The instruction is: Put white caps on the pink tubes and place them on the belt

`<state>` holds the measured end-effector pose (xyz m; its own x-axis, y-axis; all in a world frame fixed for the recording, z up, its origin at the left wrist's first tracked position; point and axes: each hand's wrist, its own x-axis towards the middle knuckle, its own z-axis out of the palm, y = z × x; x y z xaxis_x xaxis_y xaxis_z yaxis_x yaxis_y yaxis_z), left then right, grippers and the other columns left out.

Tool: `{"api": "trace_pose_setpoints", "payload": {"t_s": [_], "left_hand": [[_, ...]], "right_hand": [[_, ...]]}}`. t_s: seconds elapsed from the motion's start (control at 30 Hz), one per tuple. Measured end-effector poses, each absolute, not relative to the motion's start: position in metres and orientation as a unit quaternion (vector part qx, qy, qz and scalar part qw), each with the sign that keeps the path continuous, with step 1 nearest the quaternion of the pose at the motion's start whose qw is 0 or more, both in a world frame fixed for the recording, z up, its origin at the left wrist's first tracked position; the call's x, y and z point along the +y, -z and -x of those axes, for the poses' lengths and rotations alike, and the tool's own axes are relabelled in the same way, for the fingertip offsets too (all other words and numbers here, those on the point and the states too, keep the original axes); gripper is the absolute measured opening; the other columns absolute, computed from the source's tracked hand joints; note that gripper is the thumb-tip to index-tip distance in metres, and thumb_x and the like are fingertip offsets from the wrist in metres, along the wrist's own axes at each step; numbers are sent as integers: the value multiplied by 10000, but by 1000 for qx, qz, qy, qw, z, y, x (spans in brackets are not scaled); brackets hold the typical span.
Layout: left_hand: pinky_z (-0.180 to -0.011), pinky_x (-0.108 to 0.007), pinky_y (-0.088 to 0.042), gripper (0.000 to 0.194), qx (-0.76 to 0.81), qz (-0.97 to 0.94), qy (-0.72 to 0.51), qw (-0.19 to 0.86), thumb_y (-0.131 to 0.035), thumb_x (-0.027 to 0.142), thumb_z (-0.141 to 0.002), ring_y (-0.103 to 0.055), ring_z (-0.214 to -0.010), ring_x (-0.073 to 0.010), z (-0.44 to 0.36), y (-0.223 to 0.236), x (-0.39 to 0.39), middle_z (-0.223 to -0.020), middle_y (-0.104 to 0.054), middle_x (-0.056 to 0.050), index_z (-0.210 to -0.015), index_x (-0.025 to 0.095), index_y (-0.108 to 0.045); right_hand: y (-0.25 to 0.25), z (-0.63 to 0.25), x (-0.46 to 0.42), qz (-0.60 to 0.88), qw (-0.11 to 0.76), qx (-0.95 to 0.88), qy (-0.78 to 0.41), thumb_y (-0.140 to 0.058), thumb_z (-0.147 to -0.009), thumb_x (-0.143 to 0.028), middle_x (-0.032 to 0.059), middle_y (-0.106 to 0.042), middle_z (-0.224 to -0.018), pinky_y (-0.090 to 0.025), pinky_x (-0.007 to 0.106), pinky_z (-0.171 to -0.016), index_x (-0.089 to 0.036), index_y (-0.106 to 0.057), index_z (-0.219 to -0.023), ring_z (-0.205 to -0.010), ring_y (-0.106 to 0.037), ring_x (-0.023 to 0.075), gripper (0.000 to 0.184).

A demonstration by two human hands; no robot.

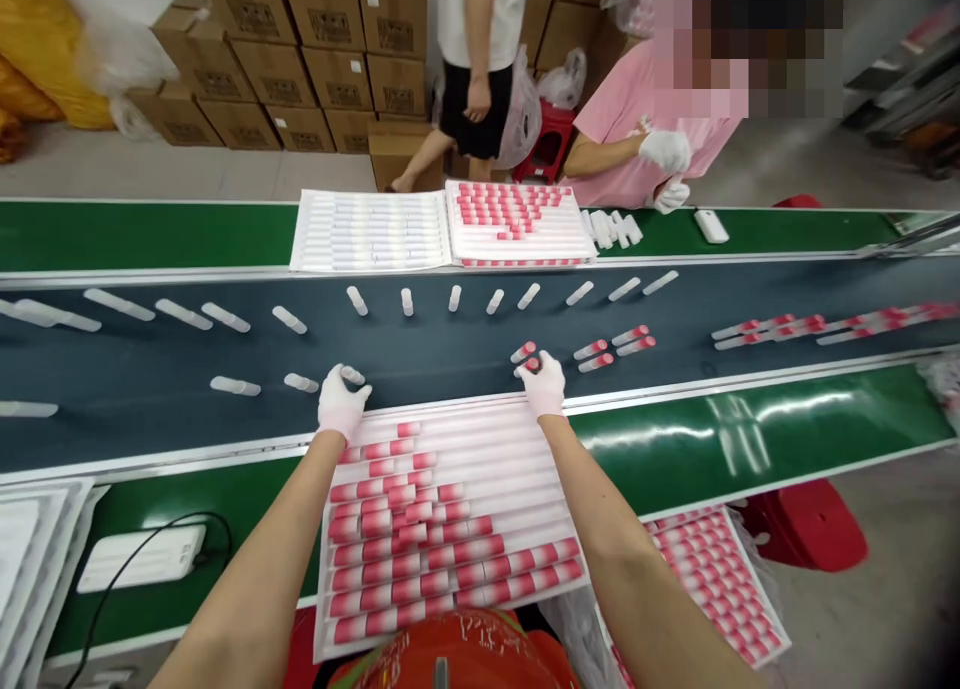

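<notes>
My left hand (343, 403), in a white glove, is at the near edge of the dark conveyor belt, its thumb and forefinger curled about a small white tube (352, 375). Farther right, my gloved right hand (546, 384) has its fingers closed around a pink-and-white tube (531, 365). Just beyond it lies another pink-and-white tube (523, 351). Between my forearms rests a white ridged tray (487, 459), partly filled with rows of pink-and-white tubes (390, 567) on its left and near side.
White tubes (289, 319) and pink-and-white tubes (634, 335) lie along the belt (435, 349). Two trays (367, 231) sit on the far green ledge, near a gloved co-worker (664, 152). A white power bank (141, 557) with a cable is at left. Red stool (814, 524) at right.
</notes>
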<state>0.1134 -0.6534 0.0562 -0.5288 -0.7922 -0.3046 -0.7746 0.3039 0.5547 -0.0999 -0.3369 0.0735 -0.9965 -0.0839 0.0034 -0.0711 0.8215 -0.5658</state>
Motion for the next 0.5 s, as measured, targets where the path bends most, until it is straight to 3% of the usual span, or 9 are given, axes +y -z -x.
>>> {"api": "trace_pose_setpoints", "payload": {"t_s": [0.1, 0.17, 0.23, 0.33, 0.43, 0.5], "left_hand": [[-1067, -372, -457, 379, -823, -448, 348, -20, -561, 258, -920, -624, -1190, -259, -104, -42, -657, -1247, -672, -150, -1281, 145, -581], [-1107, -346, -414, 384, -840, -416, 346, -35, -562, 237, -910, -585, -1242, -248, -97, -35, -658, -1292, -648, -147, -1282, 148, -597], [-1151, -350, -358, 514, -860, -376, 343, -46, -663, 206, -821, -518, -1321, -275, -84, -30, -655, -1360, -597, -161, -1325, 140, -584], [-1131, -358, -367, 649, -882, -311, 346, -66, -784, 130, -646, -508, -1310, -316, -59, -25, -644, -1358, -588, -156, -1276, 166, -636], [-1049, -374, -426, 507, -891, -278, 347, -94, -830, 70, -529, -581, -1172, -337, -38, -22, -635, -1176, -664, -146, -1014, 173, -725], [-1030, -397, -429, 362, -890, -284, 339, -108, -822, 56, -531, -590, -1134, -350, -33, -20, -635, -1074, -679, -147, -858, 165, -712]], "right_hand": [[-79, 53, -314, 112, 11, 956, 272, -620, -845, -313, 202, -610, -1249, -439, 491, -1039, -87, -593, -1332, -1155, -565, 332, 538], [-84, 2, -297, 247, 57, 929, 271, -558, -907, -291, 190, -608, -1303, -397, 522, -1102, -124, -609, -1326, -1239, -530, 335, 454], [-87, -54, -288, 367, 136, 880, 270, -518, -942, -262, 169, -611, -1327, -402, 539, -1107, -159, -611, -1326, -1257, -527, 323, 408], [-83, -112, -297, 415, 178, 861, 234, -479, -962, -201, 152, -623, -1291, -455, 511, -1043, -169, -588, -1332, -1200, -546, 303, 387], [-77, -127, -321, 447, 193, 857, 167, -510, -931, -151, 123, -653, -1176, -491, 443, -918, -178, -624, -1224, -1039, -569, 278, 315], [-75, -123, -333, 464, 209, 849, 140, -536, -915, -143, 112, -658, -1093, -481, 418, -854, -181, -653, -1095, -964, -558, 270, 218]]}}
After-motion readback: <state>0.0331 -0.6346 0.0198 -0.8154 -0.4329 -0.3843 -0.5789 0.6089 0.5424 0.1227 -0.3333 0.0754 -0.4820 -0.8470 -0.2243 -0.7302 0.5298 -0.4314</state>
